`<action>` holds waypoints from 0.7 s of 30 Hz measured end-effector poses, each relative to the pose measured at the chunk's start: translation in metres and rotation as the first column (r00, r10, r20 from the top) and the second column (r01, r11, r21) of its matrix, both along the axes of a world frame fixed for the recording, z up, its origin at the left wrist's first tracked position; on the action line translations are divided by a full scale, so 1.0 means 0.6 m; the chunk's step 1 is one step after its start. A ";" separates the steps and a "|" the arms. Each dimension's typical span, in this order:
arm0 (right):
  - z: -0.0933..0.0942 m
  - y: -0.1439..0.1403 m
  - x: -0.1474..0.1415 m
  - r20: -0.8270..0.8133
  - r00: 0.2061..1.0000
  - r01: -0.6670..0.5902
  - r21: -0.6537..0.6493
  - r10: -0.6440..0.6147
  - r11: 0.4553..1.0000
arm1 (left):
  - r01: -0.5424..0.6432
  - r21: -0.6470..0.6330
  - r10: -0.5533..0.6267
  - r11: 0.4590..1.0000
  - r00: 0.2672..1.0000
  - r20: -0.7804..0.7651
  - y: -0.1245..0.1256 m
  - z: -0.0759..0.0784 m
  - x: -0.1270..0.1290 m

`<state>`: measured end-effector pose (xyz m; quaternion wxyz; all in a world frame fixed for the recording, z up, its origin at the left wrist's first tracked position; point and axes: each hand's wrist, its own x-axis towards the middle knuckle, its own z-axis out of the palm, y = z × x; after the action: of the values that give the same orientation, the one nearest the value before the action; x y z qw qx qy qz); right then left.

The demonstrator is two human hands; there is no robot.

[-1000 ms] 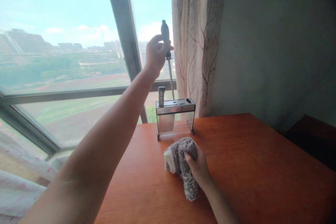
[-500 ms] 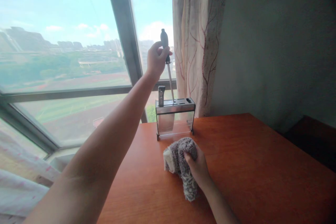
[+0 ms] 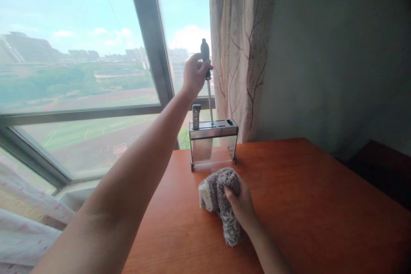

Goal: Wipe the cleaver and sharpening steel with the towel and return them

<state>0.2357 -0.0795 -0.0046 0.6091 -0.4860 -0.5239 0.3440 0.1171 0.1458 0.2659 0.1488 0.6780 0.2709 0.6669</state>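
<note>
Head camera, over a wooden table [image 3: 305, 188] by a window: the left hand [image 3: 195, 75] is closed around the dark handle of a sharpening steel [image 3: 207, 81], held upright with its rod tip at a slot in the knife rack [image 3: 213, 141] (one other handle stands in the rack). Nearer, the right hand [image 3: 241, 205] grips a grey fluffy cloth [image 3: 220, 195] lying on the tabletop just in front of the rack.
</note>
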 end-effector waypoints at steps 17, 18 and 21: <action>0.001 -0.001 0.000 -0.018 1.000 -0.003 -0.009 0.003 1.000 | -0.274 -0.258 0.044 0.926 0.760 -0.649 -0.005 -0.045 -0.011; 0.002 -0.001 0.000 -0.018 1.000 -0.002 -0.012 0.002 1.000 | -0.286 -0.247 0.040 0.926 0.723 -0.689 -0.006 -0.046 -0.010; 0.003 -0.001 -0.001 -0.020 1.000 0.004 -0.019 -0.004 1.000 | -0.335 -0.169 0.070 0.927 0.597 -0.799 -0.006 -0.045 -0.006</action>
<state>0.2352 -0.0800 -0.0026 0.6105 -0.4893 -0.5134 0.3525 0.1134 0.1420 0.2388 0.0403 0.8325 0.4827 0.2689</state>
